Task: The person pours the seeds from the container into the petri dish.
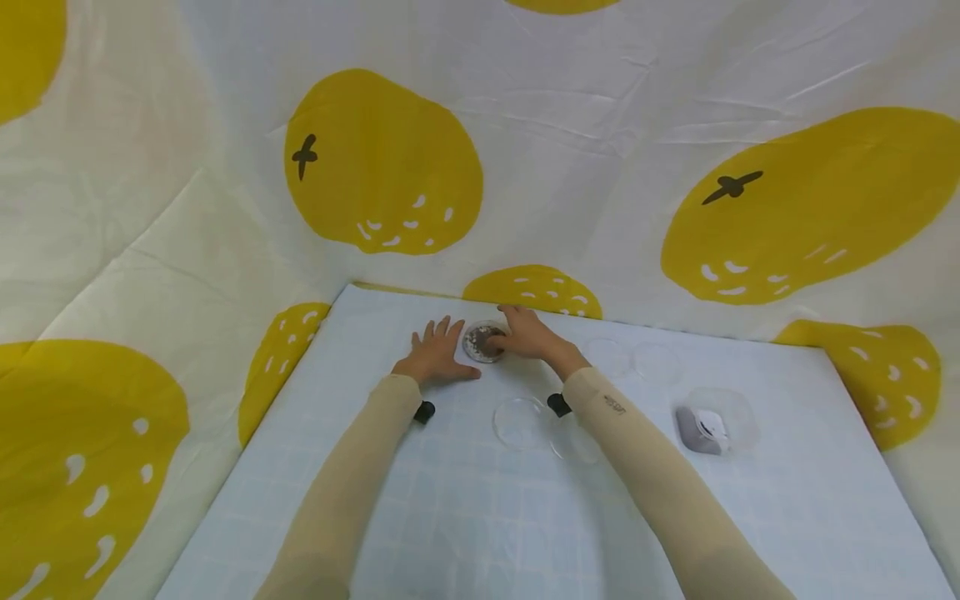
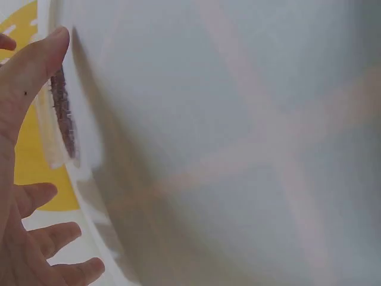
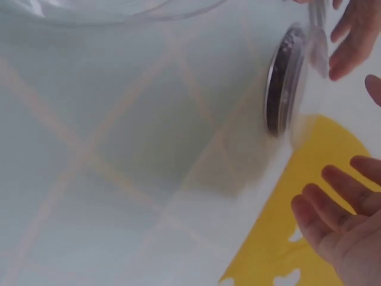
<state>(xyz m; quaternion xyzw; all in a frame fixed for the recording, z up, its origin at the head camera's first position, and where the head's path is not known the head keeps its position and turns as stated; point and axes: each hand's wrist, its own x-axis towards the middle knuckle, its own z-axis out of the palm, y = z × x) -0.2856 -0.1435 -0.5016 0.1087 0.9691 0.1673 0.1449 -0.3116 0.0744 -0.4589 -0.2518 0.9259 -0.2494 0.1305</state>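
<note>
A round clear dish (image 1: 474, 353) with dark, white-flecked contents stands near the table's back edge, between both hands. My left hand (image 1: 437, 354) is spread just left of it, fingers apart. In the left wrist view the thumb (image 2: 41, 62) overlaps the dish (image 2: 62, 116); contact cannot be told. From the right, my right hand (image 1: 531, 335) reaches over the dish, its thumb above the contents. The right wrist view has the right-hand fingers (image 3: 339, 214) loosely extended and apart, near the tilted-looking dish (image 3: 284, 80), with nothing seen held.
Two clear round pieces (image 1: 519, 423) lie in front of the right forearm, partly hidden. Further clear round pieces (image 1: 657, 364) lie to the right at the back. A grey-and-white object (image 1: 702, 431) sits by a clear container (image 1: 742, 417). Patterned cloth (image 1: 570, 167) hangs behind the table.
</note>
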